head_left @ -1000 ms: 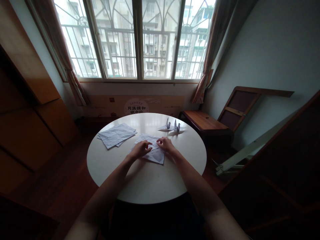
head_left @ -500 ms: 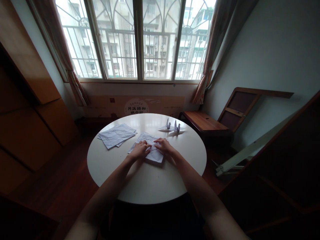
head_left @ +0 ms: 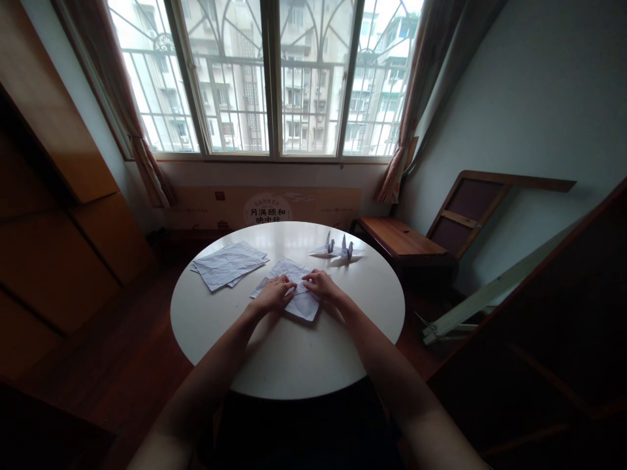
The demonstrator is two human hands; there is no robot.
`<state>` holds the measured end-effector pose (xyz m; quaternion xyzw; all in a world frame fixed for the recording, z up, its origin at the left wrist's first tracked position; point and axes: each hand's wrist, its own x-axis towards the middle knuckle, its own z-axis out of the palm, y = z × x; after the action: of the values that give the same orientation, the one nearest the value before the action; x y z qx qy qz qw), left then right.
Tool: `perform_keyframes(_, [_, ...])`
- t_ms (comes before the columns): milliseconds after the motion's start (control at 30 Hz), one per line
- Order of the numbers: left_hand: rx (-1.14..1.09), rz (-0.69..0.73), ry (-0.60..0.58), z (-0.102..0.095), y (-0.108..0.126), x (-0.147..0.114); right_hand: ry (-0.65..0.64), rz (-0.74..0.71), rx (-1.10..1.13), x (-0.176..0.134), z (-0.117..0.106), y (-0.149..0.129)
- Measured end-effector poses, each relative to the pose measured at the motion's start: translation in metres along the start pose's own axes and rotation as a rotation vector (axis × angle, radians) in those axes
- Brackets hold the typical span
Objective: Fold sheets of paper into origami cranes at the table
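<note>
A creased sheet of white paper [head_left: 304,307] lies at the middle of the round white table, with fold lines across it. My left hand [head_left: 275,292] is on its left part, fingers bent and closed on a crease near the middle. Opposite it, my right hand [head_left: 319,284] pinches the paper close by, with the fingertips of both hands a short gap apart. The exact grip under the fingers is small and partly hidden. Two folded paper cranes, a left crane [head_left: 328,245] and a right crane [head_left: 347,249], stand beyond my right hand.
Several creased paper sheets [head_left: 228,264] are stacked on the left of the round table [head_left: 274,372]. Behind it, a long printed cardboard box [head_left: 313,207] lies below the barred window. A low wooden bench [head_left: 399,236] stands at the back right.
The paper's near corner has shifted slightly left and changed its angle. Both hands stay in almost the same place, and the cranes and stacked sheets are unmoved.
</note>
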<state>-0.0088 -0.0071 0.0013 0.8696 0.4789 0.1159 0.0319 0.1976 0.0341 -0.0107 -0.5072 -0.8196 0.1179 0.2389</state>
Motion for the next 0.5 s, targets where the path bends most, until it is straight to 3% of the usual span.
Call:
perform_keyframes(200, [-0.074, 0.042, 0.001, -0.0019, -0.0023, 0.0022, 0.128, -0.069, 0.028, 0.0019, 0.0017, 0.0016])
perform_keyframes(500, [-0.159, 0.07, 0.012, 0.0002, -0.003, 0.0018, 0.013, -0.094, 0.116, 0.0029, 0.0051, 0.0072])
